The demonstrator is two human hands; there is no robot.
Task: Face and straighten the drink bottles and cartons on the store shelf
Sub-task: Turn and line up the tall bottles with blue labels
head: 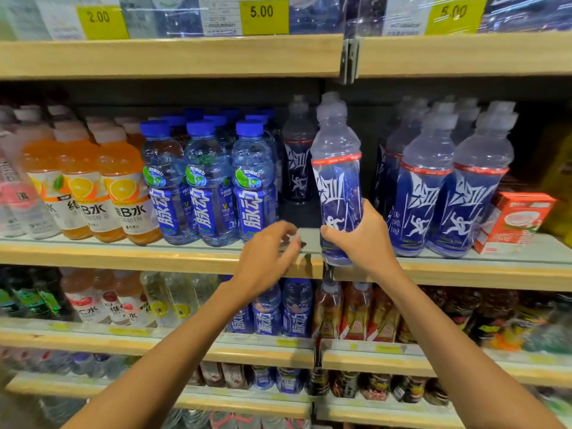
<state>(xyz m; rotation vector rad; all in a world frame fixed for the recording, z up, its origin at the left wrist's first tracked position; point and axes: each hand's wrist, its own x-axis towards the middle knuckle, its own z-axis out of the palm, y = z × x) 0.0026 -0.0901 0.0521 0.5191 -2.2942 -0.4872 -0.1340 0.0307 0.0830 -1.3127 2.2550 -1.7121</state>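
My right hand (365,239) grips the lower half of a tall clear bottle with a dark blue label (337,168), held upright at the front edge of the middle shelf (154,255). Behind it to the left, one same-label bottle (297,156) stands far back in a gap. To the right, more of these bottles (448,184) stand in rows at the front. My left hand (269,258) hovers over the shelf edge with fingers loosely curled and holds nothing. A red and white carton (513,221) sits at the far right, turned at an angle.
Blue-capped bottles (210,181) and orange vitamin drinks (120,187) fill the shelf's left part. A shelf above carries yellow price tags (263,17). Lower shelves (247,348) hold more bottles. A vertical divider (349,60) joins the two shelf units.
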